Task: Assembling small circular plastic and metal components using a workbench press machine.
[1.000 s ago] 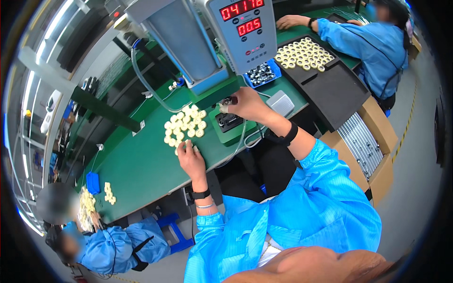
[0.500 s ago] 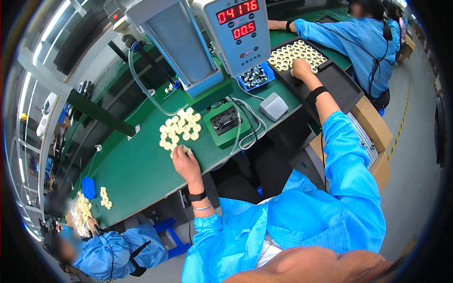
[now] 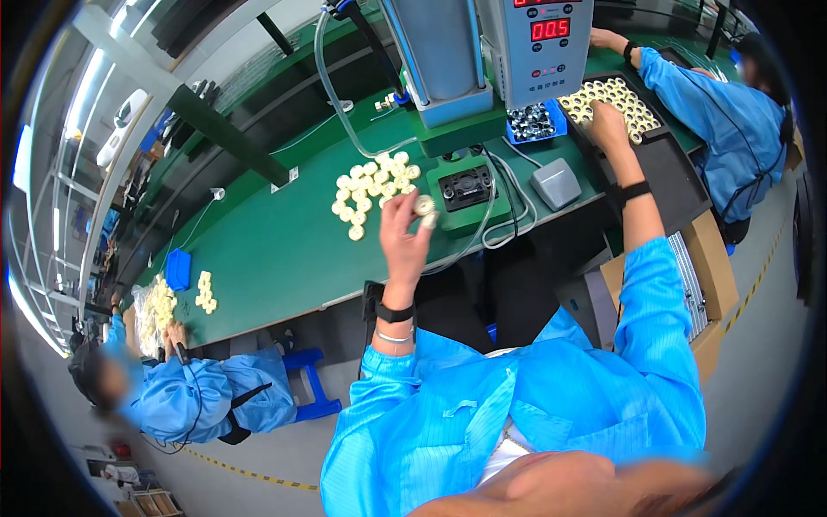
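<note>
My left hand (image 3: pixel 405 237) is raised over the table's near edge, pinching a cream round plastic part (image 3: pixel 424 205) between thumb and fingers. Just left of it, a loose group of similar cream parts (image 3: pixel 351 191) lies on the green table (image 3: pixel 284 250). To the right of the held part is a black fixture block (image 3: pixel 468 188) on a green base beneath the press. My right hand (image 3: pixel 610 129) reaches into a black tray (image 3: pixel 668 185), its fingers closed down among rows of cream ring-shaped parts (image 3: pixel 636 102). Whatever those fingertips hold is hidden.
The press column (image 3: pixel 435 52) and a control box (image 3: pixel 543 65) with red digits stand ahead. A blue bin of metal parts (image 3: pixel 532 123), a grey pedal-like switch (image 3: pixel 556 183) and cables lie nearby. A carton (image 3: pixel 711 293) stands below the tray. Co-workers sit at left and far right.
My left hand has lifted a cream part from the near end of the group and moved right, towards the fixture. My right hand stays at the tray. The whole view has shifted.
</note>
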### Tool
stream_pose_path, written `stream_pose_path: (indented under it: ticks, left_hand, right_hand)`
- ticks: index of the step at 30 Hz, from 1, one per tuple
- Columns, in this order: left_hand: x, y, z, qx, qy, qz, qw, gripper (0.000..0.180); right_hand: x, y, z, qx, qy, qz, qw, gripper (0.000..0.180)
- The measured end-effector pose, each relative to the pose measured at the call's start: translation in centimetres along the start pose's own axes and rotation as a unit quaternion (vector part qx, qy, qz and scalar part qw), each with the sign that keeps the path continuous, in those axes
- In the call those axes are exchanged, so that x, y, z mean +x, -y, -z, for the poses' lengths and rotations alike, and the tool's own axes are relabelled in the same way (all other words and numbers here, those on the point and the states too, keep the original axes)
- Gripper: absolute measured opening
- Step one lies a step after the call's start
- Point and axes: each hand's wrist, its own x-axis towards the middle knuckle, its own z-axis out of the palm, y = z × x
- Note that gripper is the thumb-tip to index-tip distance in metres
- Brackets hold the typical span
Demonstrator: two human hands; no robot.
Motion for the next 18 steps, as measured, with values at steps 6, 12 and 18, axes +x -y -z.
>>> stream_pose_path:
  ticks: [6,12,18]
  left_hand:
    - [2.4,-0.5,-4.4,-0.006,0.047,0.01,0.999,0.041]
    - [3.1,0.2,-6.2,0.207,0.056,-0.108,0.971,0.033]
    - [2.7,0.2,-6.2,0.224,0.032,-0.051,0.973,0.03]
  right_hand:
    - [-7.3,7.6,5.1,0.255,-0.021,0.05,0.965,0.041]
    - [-8.3,8.6,5.3,0.303,0.038,0.029,0.952,0.042]
    - [-3.4,9.7,1.9,0.287,0.016,0.053,0.956,0.033]
